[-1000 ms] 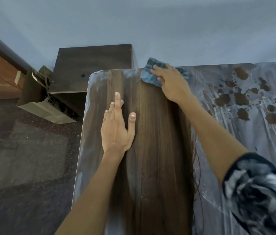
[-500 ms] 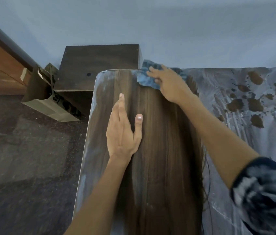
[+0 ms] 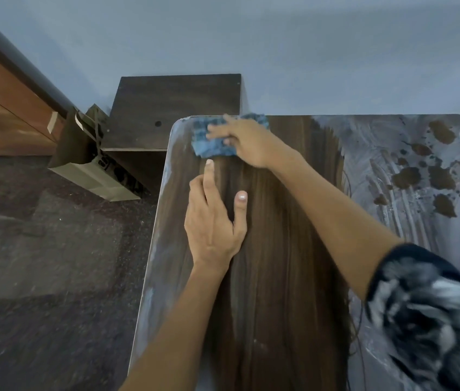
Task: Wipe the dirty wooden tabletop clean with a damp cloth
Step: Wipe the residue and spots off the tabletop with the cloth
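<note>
A dark wooden tabletop (image 3: pixel 279 277) runs away from me, clean brown in the middle strip. Its right part is covered in whitish smears and brown blotches (image 3: pixel 426 176), and a pale film lines the left edge (image 3: pixel 152 263). My right hand (image 3: pixel 248 142) presses a blue cloth (image 3: pixel 209 142) flat on the far left corner of the top. My left hand (image 3: pixel 214 221) lies flat on the clean wood just below the cloth, fingers spread, holding nothing.
A dark wooden cabinet (image 3: pixel 172 108) stands behind the table's far left corner against a blue-grey wall. A paper bag (image 3: pixel 90 165) sits on the dark floor to the left, next to brown wooden furniture (image 3: pixel 3 114).
My right hand has slid the cloth leftwards along the far edge to the left corner. The left hand stays flat on the wood.
</note>
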The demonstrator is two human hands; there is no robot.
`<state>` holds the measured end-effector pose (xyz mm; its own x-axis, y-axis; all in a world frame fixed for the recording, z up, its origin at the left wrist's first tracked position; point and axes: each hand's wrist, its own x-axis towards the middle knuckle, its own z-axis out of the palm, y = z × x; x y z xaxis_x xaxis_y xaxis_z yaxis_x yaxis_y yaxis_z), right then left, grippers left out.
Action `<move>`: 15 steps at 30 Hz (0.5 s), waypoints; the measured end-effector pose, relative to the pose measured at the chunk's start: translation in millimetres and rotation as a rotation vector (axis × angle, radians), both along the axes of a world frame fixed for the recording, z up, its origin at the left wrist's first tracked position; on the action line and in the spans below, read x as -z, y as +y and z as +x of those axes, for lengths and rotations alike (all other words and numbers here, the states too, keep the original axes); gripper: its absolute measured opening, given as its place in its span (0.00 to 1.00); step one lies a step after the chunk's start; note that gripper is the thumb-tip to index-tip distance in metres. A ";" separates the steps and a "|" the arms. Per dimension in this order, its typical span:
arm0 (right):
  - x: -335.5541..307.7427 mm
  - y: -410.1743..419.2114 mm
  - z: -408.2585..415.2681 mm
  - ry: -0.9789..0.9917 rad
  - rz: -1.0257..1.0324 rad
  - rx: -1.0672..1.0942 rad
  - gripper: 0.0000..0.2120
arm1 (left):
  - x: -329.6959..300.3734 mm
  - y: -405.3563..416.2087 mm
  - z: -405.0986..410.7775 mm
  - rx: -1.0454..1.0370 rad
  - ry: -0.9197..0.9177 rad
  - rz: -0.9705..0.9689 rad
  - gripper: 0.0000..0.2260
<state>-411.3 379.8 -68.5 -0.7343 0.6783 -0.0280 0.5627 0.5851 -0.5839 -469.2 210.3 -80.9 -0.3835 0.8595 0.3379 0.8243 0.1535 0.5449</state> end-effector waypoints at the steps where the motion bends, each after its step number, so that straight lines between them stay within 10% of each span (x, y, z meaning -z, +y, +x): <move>1: 3.0 7.4 -15.5 -0.046 0.045 0.059 0.21 | -0.4 -0.1 0.2 0.000 0.000 -0.001 0.27; 10: 2.0 -27.2 -53.6 -0.100 -0.092 -0.395 0.19 | -2.4 -2.1 0.8 -0.027 -0.020 0.035 0.27; 15: -10.7 -23.0 14.7 -0.049 -0.168 -0.275 0.21 | -3.2 -2.8 1.9 -0.022 0.015 0.018 0.25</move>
